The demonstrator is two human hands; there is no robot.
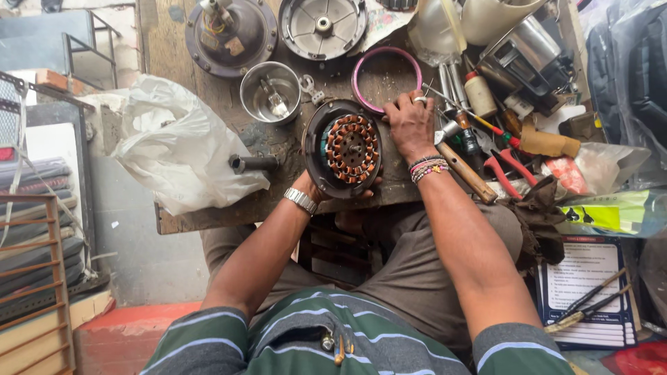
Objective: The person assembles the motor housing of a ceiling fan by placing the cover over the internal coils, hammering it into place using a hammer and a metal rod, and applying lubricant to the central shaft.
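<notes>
Workbench: my worn wooden bench top (208, 215) runs under both my hands; its near edge sits just below my left wrist.
White bag: a crumpled white plastic bag (177, 142) lies well off to the left of my left fingers.
Motor housings: a dark round metal motor cover with wires (229, 35) and a grey round metal end plate (322, 26) rest far beyond my fingertips.
Stator: the round dark metal fan motor shell with its ring of copper windings (349, 147) stands tilted on the bench edge, between my two hands.
Handling: I judge it heavy and stiff in the shell, but the copper coils look fragile, so I take it by the rim, never by the windings.
Left hand (314, 191): it cups the lower rim from beneath; my fingers are mostly hidden behind the shell, curled around it as far as I can tell.
Right hand (411, 125): it lies palm down, fingers spread and slack, just right of the shell's upper rim, gripping nothing.
Pink ring: a thin pink round ring (386, 78) lies just beyond my right fingertips.
Steel cup: a small shiny steel cup (271, 92) sits up and left of the shell.
Hammer: a wooden-handled hammer (464, 167) lies just right of my right wrist.
</notes>
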